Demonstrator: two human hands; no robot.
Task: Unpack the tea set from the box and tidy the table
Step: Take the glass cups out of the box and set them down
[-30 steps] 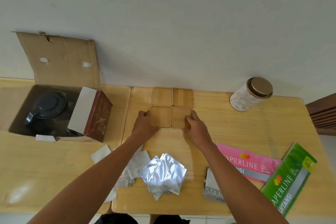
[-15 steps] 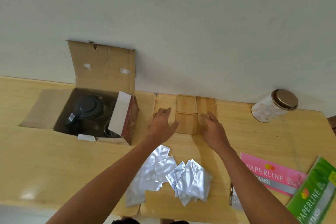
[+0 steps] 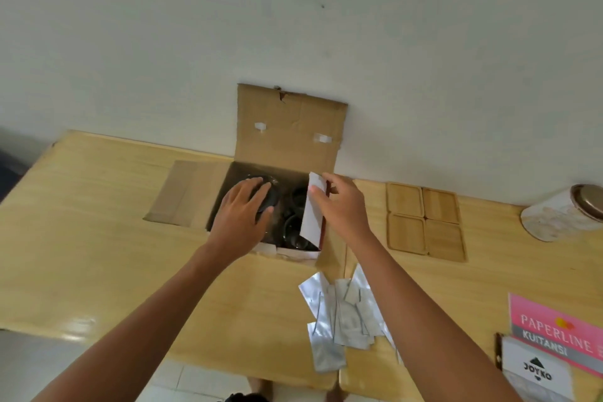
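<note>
An open cardboard box point(image 3: 290, 130) stands against the wall at the table's back. Inside it sit a black teapot point(image 3: 269, 194) and dark cups point(image 3: 293, 228). My left hand point(image 3: 243, 217) reaches into the box, fingers spread over the teapot's lid. My right hand point(image 3: 341, 207) pinches the box's white-lined side flap point(image 3: 311, 210) at its top edge. Four wooden coasters point(image 3: 424, 220) lie in a square to the right of the box.
Several silver foil sachets point(image 3: 339, 313) are scattered near the front edge. A white jar with a bronze lid point(image 3: 564, 214) lies at the far right. A pink receipt book point(image 3: 554, 326) and a Joyko packet point(image 3: 535, 372) lie at the front right.
Both hands left the coasters and moved left to the box. The left hand now rests over the teapot, the right holds the flap. The view turned left.
</note>
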